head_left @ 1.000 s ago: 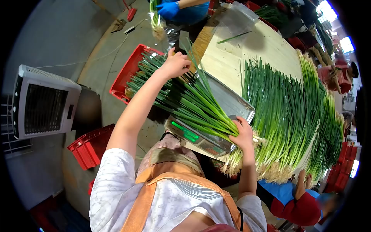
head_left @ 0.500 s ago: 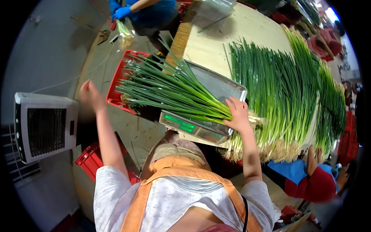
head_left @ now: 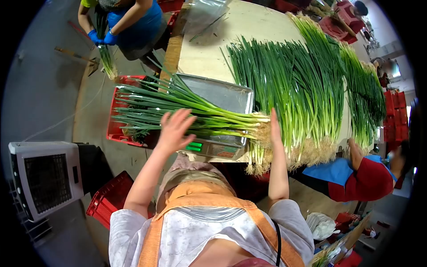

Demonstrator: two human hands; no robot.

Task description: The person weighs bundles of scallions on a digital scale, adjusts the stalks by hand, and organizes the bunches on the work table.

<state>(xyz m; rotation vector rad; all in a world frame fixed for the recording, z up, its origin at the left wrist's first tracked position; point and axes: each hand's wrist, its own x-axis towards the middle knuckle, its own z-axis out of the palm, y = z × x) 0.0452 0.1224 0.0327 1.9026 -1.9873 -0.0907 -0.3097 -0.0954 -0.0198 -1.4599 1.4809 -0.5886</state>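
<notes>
A loose bunch of green onions point(head_left: 209, 109) lies across the metal tray point(head_left: 231, 91) of a scale, roots to the right, leaf tips reaching out to the left. My left hand point(head_left: 175, 129), fingers spread, is over the near side of the leaves; whether it touches them I cannot tell. At the root end stands my right hand point(head_left: 275, 127), held flat and upright on edge beside the roots, holding nothing. The scale's green display point(head_left: 194, 146) is partly covered by my left hand. Many more green onions point(head_left: 289, 89) lie in a wide row right of the scale.
A red crate point(head_left: 114, 129) stands beyond the leaf tips. Across the table point(head_left: 204, 53), a person in blue gloves point(head_left: 104, 38) holds a bunch. Clear plastic bags point(head_left: 204, 18) lie at the table's far edge. Another person point(head_left: 362, 180) is at the right. An air cooler point(head_left: 46, 178) stands left.
My right hand has let go of the stems and stands flat at the roots. My left hand went out to the left, then came back over the leaves. The view has shifted right.
</notes>
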